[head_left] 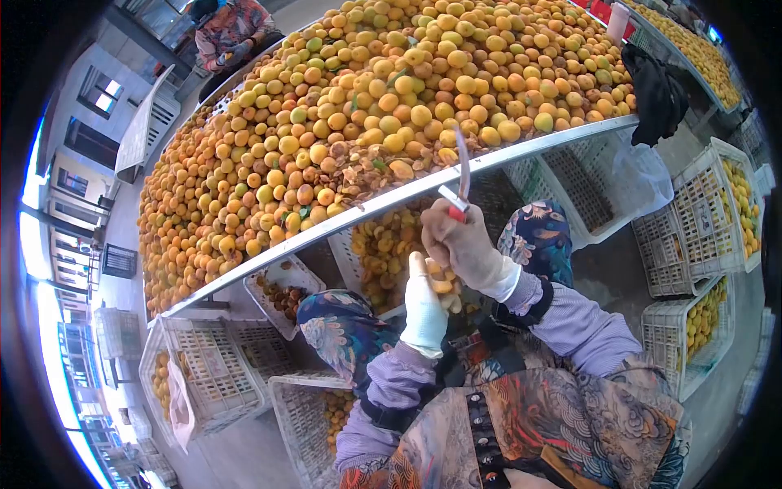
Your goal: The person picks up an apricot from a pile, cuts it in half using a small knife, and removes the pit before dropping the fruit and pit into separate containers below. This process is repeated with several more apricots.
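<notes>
My right hand (466, 248), in a stained glove, is closed round the red and white handle of a small curved knife (463, 167), its blade pointing up over the table's metal edge. Close beside it, my left hand (424, 313) in a white glove has its thumb up and its fingers round an orange fruit piece (441, 281). Beneath both hands stands a crate of cut fruit (383, 253). A large heap of orange-yellow fruit (366, 98) covers the table, with peelings and scraps (358, 169) near the edge.
The table's metal rim (326, 225) crosses in front of me. Plastic crates stand at left (213, 359) and right (700, 220), some holding fruit. A black cloth (654, 94) hangs at the table's right corner. Another person (232, 37) is at the far left side.
</notes>
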Available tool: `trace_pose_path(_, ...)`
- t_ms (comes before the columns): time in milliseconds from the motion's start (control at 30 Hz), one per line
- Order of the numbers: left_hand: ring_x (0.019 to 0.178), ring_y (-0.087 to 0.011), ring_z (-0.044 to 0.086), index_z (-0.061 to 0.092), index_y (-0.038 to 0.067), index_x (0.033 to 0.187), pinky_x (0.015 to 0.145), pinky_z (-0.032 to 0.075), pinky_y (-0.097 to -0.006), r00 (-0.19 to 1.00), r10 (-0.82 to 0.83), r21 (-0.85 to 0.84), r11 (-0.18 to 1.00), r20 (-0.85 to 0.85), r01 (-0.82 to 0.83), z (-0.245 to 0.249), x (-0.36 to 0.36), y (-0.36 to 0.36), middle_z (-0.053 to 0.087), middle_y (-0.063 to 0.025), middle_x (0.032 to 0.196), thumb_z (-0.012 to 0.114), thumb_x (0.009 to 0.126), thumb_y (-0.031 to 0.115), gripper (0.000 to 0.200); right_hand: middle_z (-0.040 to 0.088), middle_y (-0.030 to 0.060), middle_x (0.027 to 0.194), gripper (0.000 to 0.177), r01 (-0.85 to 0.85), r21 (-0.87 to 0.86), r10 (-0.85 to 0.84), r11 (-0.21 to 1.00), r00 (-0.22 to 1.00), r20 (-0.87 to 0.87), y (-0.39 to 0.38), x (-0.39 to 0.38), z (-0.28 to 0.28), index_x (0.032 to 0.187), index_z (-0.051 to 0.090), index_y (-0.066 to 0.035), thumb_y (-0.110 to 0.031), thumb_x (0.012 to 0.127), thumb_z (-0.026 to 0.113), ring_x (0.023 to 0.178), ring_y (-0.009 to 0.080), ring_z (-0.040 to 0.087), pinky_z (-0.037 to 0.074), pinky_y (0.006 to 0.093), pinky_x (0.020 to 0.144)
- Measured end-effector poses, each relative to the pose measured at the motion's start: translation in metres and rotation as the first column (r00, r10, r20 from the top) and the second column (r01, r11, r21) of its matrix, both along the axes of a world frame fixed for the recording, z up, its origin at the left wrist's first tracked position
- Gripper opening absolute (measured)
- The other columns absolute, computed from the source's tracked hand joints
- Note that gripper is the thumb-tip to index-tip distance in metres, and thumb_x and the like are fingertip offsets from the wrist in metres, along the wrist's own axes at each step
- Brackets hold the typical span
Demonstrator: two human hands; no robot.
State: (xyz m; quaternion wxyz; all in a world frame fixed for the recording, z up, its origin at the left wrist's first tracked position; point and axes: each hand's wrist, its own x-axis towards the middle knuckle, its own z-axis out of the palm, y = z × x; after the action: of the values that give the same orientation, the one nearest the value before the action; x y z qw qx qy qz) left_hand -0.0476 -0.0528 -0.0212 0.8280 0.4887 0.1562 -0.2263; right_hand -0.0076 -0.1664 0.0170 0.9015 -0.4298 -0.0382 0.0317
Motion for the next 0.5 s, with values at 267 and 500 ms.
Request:
trace_pose_path(267,0.052,-0.0139,0.049,0.051,0.009,0.101,0.042,0.037,-0.0266,0.991,0.015,0.015,1.000,-0.135,-0.013,-0.011,-0.001,-0.004,0.055,-0.0047,0.077,0.036,0.094,0.055,0.050,0.057,0.0019,0.074,0.017,-0.006,-0.280,0.063,0.960,0.979,0.196,0.007,-0.002,-0.021,0.076,0.058,-0.003,-0.016,0.086,0.065,0.066,0.0084,0.055,0.045,0.0244,0.058)
trace_pose_path(500,0.051,-0.0147,0.050,0.052,0.009,0.101,0.039,0.037,-0.0253,0.997,-0.063,0.020,0.998,-0.046,0.064,-0.029,-0.001,-0.004,0.054,-0.0041,0.072,0.038,0.093,0.057,0.051,0.058,0.0010,0.071,0.018,-0.176,-0.369,0.193,0.912,0.981,0.009,0.010,-0.008,-0.019,0.084,0.060,-0.001,-0.018,0.086,0.065,0.064,0.0061,0.055,0.044,0.0211,0.056)
